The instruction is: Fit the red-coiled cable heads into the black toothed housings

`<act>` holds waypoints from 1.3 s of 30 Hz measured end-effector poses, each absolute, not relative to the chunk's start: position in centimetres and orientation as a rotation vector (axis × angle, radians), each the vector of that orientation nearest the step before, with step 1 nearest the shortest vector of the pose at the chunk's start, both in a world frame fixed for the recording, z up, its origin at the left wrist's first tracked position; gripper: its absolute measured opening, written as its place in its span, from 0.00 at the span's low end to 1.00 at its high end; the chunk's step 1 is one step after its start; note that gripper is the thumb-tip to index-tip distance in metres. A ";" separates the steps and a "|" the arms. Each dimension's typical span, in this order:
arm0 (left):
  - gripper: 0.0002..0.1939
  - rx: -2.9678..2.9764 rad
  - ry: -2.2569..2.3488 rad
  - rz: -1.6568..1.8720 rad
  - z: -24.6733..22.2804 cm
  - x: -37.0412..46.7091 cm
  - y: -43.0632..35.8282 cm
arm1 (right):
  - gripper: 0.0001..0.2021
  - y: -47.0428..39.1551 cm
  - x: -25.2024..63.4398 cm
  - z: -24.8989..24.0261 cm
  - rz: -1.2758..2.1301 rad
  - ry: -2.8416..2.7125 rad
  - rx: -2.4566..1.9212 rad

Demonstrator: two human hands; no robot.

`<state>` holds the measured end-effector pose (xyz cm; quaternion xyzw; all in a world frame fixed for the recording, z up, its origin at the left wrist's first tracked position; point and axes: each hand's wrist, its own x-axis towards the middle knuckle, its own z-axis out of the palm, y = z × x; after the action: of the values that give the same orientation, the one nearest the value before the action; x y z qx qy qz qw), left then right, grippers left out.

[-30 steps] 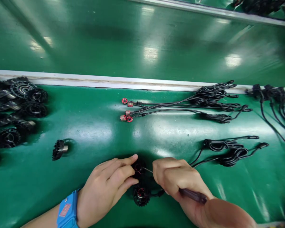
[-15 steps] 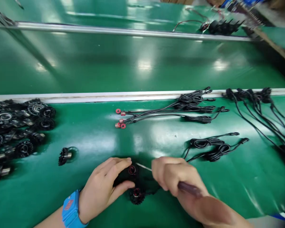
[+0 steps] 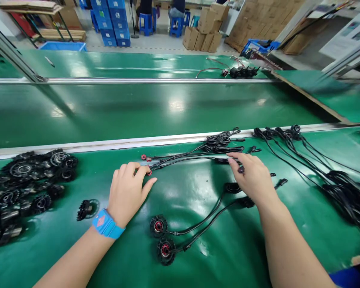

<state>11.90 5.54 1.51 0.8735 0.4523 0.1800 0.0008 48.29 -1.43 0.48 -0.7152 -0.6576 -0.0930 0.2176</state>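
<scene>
Left hand [image 3: 127, 192] and right hand [image 3: 253, 176] are shifted from near-side toothed rings [image 3: 165, 250] | left digits are parted at red cores [image 3: 149, 173]; right grip at cables [image 3: 221, 161] cannot be told | cables are aligned, presumably against tangling

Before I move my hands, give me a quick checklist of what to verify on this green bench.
1. Left hand at the red cores: ok, fingertips are at the nearest one.
2. Left grip closed: not ok, thumb and forefinger stand apart.
3. Right hand's hold: cannot tell. A dark end shows beside its fingers; the rest is hidden.
4. Upper hub and lower hub clear of both hands: ok, each lies on the bench with a red centre showing.
5. Cables at both hubs: ok, one runs from each toward the right hand.
6. Blue wristband on the left wrist: ok.
</scene>
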 end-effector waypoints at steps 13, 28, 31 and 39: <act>0.03 2.707 0.869 0.331 0.6 11.7 3.6 | 0.25 -2.4 50.0 -0.2 -0.207 -1.861 -2.098; 0.10 1.210 0.918 0.652 1.4 10.4 -1.3 | 0.16 -3.8 32.9 3.2 0.438 -2.037 -1.182; 0.10 1.062 0.836 0.623 1.8 10.3 -1.4 | 0.14 -4.1 32.6 2.8 0.455 -2.006 -1.140; 0.07 1.123 0.858 0.618 2.0 10.2 -1.4 | 0.10 -4.7 32.6 3.2 0.234 -2.033 -1.073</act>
<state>10.19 -1.39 1.98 0.5073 0.3876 0.2794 0.7172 32.63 -4.69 3.16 -0.4248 -0.8051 0.0926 0.4035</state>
